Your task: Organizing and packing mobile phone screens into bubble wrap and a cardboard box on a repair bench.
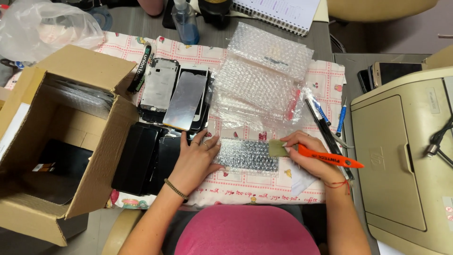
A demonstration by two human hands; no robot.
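Observation:
A small bubble-wrapped flat item (247, 156) lies on the patterned cloth (325, 80) in front of me. My left hand (196, 158) rests flat on its left end, fingers spread. My right hand (309, 158) grips an orange utility knife (330, 158) and touches a piece of olive-green tape (277, 148) at the wrap's right end. Behind it lies a pile of bubble-wrap sheets (259, 80).
An open cardboard box (61, 137) stands at the left. Phone screens and frames (174, 97) and dark flat panels (141, 158) lie beside it. Pens and tools (325, 120) lie right of the wrap, a beige printer (406, 151) further right. A spray bottle (185, 21) and notebook (278, 12) sit behind.

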